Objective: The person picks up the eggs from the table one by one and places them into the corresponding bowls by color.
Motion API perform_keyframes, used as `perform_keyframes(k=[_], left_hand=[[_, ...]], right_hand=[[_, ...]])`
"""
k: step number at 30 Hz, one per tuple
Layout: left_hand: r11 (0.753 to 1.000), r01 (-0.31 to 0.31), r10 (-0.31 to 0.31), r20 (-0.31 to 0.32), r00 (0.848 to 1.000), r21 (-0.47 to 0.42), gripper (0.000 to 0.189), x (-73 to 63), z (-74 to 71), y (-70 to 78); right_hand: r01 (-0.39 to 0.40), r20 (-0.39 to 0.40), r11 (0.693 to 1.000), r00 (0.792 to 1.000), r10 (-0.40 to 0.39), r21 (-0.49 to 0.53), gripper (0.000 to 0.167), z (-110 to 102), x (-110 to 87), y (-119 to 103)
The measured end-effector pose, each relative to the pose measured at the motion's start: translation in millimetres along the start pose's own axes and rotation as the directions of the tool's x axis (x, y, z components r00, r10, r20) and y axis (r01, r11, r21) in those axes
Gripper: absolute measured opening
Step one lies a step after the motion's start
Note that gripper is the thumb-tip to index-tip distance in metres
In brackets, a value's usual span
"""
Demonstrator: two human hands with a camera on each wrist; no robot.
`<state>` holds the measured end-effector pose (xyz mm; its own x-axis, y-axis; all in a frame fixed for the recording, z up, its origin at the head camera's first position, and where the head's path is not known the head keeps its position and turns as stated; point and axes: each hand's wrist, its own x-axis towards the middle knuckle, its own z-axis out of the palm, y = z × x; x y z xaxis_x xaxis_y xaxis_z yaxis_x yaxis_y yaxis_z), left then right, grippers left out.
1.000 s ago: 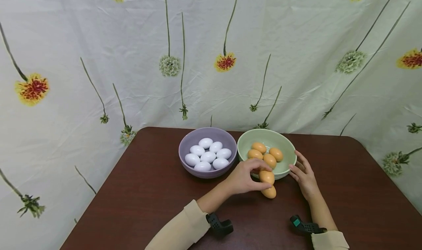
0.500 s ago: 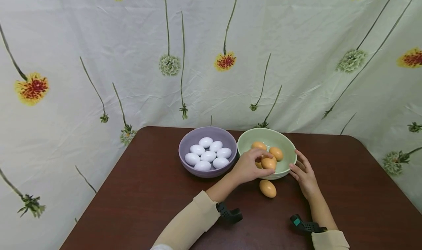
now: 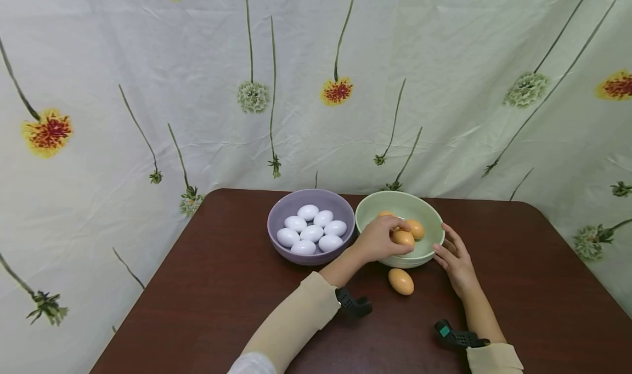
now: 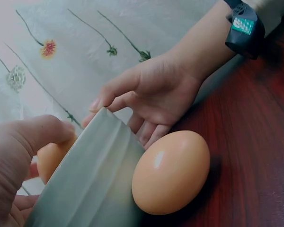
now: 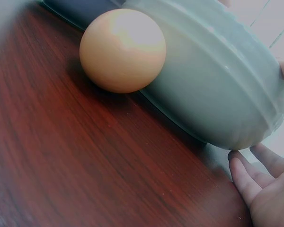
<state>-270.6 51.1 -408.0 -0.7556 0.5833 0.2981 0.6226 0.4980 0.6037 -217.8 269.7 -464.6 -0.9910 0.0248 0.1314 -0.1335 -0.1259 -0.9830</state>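
Inside the green bowl (image 3: 385,200), my left hand (image 3: 377,241) pinches a brown egg (image 3: 403,239) between thumb and fingers, low among the other brown eggs (image 3: 416,229). My right hand (image 3: 460,270) touches the bowl's right side with extended fingers; in the right wrist view its fingertips (image 5: 239,163) meet the outer wall low down. Another brown egg (image 3: 401,282) lies on the table just in front of the bowl, large in the left wrist view. The left hand hides part of the bowl's contents.
Left of the green bowl stands a purple bowl (image 3: 279,212), rim to rim with it, holding several white eggs (image 3: 311,233). Both are near the back edge of the dark brown table (image 3: 222,286). A flower-printed cloth (image 3: 197,61) hangs behind.
My left hand has carried the brown egg from in front of the green bowl, over its near rim and down into it. The right hand has stayed at the bowl's side.
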Motion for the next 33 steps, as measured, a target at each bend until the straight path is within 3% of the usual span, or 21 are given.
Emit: perform_keyframes(k=[11,24,33], left_hand=[[0.999,0.024,-0.03,0.14,0.99,0.041,0.033,10.7,-3.3,1.4],[0.989,0.03,-0.059,0.199,0.978,0.145,0.033,22.4,2.6,-1.9],[0.974,0.037,-0.098,0.262,0.96,0.226,0.027,26.7,5.3,1.8]], right_hand=[[0.001,-0.003,1.0,1.0,-0.001,0.012,0.055,0,0.1,0],[-0.016,-0.001,1.0,1.0,0.016,0.003,0.056,1,0.4,0],[-0.015,-0.001,1.0,1.0,0.015,-0.003,0.057,0,0.5,0]])
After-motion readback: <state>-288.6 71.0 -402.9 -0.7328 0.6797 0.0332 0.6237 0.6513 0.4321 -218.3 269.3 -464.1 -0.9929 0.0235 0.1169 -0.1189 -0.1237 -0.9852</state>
